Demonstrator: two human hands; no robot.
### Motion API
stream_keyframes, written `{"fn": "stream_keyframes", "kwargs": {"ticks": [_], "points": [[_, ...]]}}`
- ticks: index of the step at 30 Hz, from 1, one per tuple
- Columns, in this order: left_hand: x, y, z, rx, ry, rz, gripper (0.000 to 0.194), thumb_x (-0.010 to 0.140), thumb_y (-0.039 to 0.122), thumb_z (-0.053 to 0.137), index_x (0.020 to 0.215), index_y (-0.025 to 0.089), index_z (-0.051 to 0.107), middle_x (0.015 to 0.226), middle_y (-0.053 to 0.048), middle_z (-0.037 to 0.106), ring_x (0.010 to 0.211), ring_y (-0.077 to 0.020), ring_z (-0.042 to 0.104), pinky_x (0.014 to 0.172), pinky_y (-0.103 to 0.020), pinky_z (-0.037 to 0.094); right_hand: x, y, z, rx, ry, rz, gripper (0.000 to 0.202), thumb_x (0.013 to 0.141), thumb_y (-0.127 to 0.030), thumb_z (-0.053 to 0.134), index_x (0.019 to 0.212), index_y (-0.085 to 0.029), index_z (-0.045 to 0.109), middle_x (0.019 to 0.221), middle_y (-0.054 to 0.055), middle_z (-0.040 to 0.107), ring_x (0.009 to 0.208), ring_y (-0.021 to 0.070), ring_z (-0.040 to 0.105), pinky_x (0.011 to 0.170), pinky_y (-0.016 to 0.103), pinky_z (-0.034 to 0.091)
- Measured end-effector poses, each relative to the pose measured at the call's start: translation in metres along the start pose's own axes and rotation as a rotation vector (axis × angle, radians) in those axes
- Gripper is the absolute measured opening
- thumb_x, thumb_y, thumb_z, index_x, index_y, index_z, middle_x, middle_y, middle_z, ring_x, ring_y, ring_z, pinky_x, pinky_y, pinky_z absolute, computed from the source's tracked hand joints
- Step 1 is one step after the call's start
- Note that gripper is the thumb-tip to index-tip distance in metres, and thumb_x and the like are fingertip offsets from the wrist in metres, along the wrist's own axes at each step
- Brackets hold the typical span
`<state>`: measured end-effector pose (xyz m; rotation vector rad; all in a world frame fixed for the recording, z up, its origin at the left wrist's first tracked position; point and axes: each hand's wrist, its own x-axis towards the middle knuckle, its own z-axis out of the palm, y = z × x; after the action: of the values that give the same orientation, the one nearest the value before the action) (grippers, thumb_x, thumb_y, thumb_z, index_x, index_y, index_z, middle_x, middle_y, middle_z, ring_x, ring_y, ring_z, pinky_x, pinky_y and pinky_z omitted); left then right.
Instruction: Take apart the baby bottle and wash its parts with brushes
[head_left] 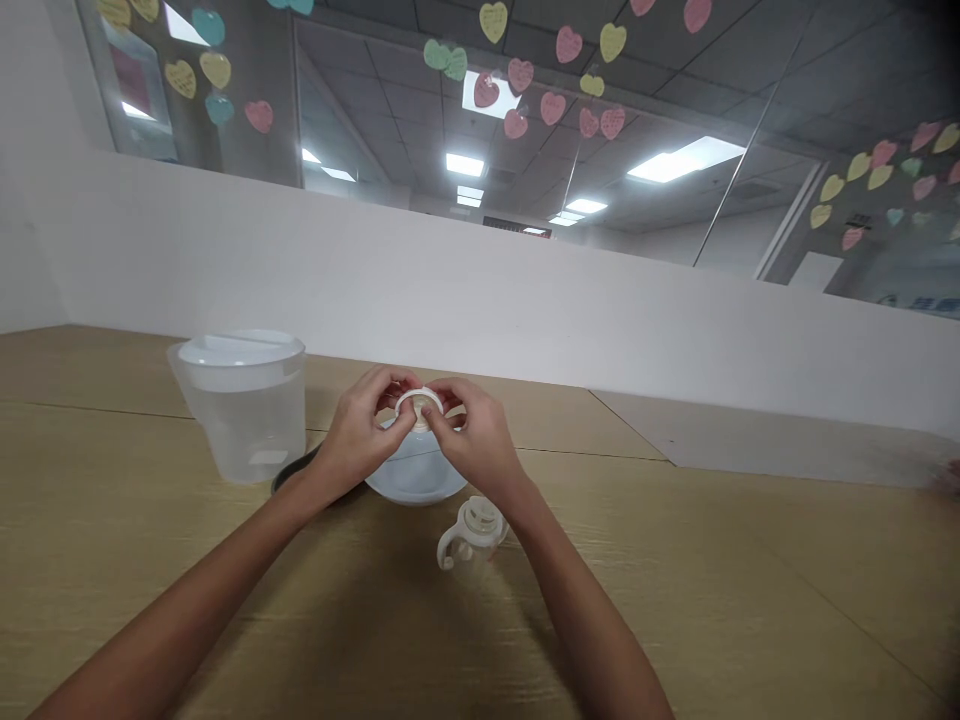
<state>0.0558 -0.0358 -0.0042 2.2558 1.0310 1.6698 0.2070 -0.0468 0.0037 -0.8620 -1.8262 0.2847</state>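
Both hands meet over a translucent bowl (416, 475) near the middle of the table. My left hand (367, 420) pinches the left side of a small white ring-shaped piece (420, 398). On its right side, my right hand (472, 430) grips the same piece, thumb in front and fingers behind. A pale, partly see-through part shows inside the ring. Just below my right hand stands a small clear bottle (478, 530) with a white collar and a curved handle on its left.
A large translucent pitcher (255, 420) with a white lid stands at the left, holding clear liquid. A dark curved object (294, 470) lies between pitcher and bowl, partly hidden by my left arm. Behind the wooden table (675, 600) rises a white wall (450, 290).
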Motion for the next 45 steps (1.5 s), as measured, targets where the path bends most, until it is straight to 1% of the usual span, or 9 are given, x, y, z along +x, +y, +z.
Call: {"fn": "stream_keyframes", "kwargs": {"ticks": [4,13,17,21,28,33,38,41,45], "points": [[0.001,0.0,-0.001,0.01,0.014,-0.021,0.014,0.077,0.02,0.05,0.091,0.018,0.054,0.086,-0.003,0.06,0.074,-0.015,0.056,0.067,-0.027,0.046,-0.001,-0.001,0.001,0.052,-0.045,0.011,0.024,0.073,-0.018,0.054,0.096,-0.017,0.059,0.089,0.006,0.062,0.075,0.0145,0.055,0.066,0.028,0.05],[0.001,-0.001,0.001,-0.039,-0.075,-0.072,0.031,0.085,0.033,0.049,0.111,0.018,0.056,0.112,-0.009,0.059,0.097,-0.0208,0.059,0.081,-0.032,0.049,0.004,0.007,0.01,0.104,0.139,0.108,0.016,0.067,-0.019,0.055,0.083,-0.018,0.057,0.075,0.001,0.059,0.065,0.0127,0.053,0.06,0.025,0.049],[0.0,-0.002,0.003,-0.087,-0.106,-0.103,0.032,0.085,0.038,0.05,0.108,0.018,0.061,0.104,-0.007,0.064,0.093,-0.0208,0.06,0.081,-0.031,0.049,0.005,0.007,0.006,0.164,0.183,0.163,0.017,0.065,-0.022,0.056,0.082,-0.019,0.056,0.073,0.0,0.059,0.061,0.0115,0.053,0.056,0.024,0.046],[-0.002,0.002,0.007,-0.129,-0.031,-0.126,0.03,0.082,0.038,0.055,0.102,0.018,0.062,0.096,-0.007,0.065,0.085,-0.0195,0.061,0.076,-0.03,0.051,0.003,0.003,0.005,0.165,0.219,0.14,0.015,0.066,-0.018,0.053,0.081,-0.019,0.056,0.073,0.0,0.061,0.066,0.0126,0.056,0.056,0.023,0.045],[0.0,-0.002,0.004,-0.069,0.12,-0.089,0.015,0.077,0.03,0.057,0.085,0.017,0.059,0.085,-0.004,0.06,0.075,-0.0156,0.058,0.071,-0.028,0.05,0.003,0.002,0.004,0.233,0.07,0.084,0.026,0.073,-0.018,0.056,0.099,-0.018,0.061,0.095,0.006,0.064,0.079,0.0137,0.059,0.073,0.028,0.051],[0.006,0.004,-0.002,-0.328,0.03,-0.272,0.017,0.074,0.032,0.06,0.08,0.017,0.059,0.077,-0.001,0.061,0.072,-0.0154,0.057,0.066,-0.027,0.05,0.007,0.005,-0.008,0.457,-0.08,0.168,0.027,0.084,-0.033,0.05,0.104,-0.021,0.062,0.114,0.007,0.06,0.09,0.0149,0.059,0.072,0.028,0.053],[0.007,0.014,-0.001,-0.642,-0.069,-0.467,0.021,0.076,0.033,0.056,0.082,0.014,0.062,0.083,-0.004,0.064,0.074,-0.0172,0.06,0.07,-0.031,0.053,0.008,0.007,-0.002,0.553,-0.114,0.253,0.029,0.083,-0.042,0.048,0.089,-0.018,0.063,0.083,0.005,0.063,0.068,0.0125,0.059,0.052,0.023,0.051],[0.007,0.013,-0.002,-0.637,-0.126,-0.511,0.025,0.077,0.032,0.057,0.096,0.015,0.062,0.09,-0.005,0.065,0.079,-0.0184,0.062,0.073,-0.034,0.054,0.008,0.004,0.001,0.582,-0.051,0.294,0.027,0.075,-0.043,0.059,0.081,-0.017,0.061,0.066,0.001,0.06,0.053,0.0104,0.055,0.047,0.023,0.049],[0.006,0.009,-0.005,-0.722,-0.195,-0.489,0.038,0.079,0.03,0.054,0.116,0.022,0.057,0.107,-0.005,0.064,0.093,-0.0219,0.062,0.079,-0.039,0.055,0.008,0.001,-0.001,0.548,0.042,0.286,0.023,0.069,-0.038,0.065,0.076,-0.016,0.061,0.061,0.0,0.06,0.046,0.0092,0.051,0.047,0.024,0.046]]}}
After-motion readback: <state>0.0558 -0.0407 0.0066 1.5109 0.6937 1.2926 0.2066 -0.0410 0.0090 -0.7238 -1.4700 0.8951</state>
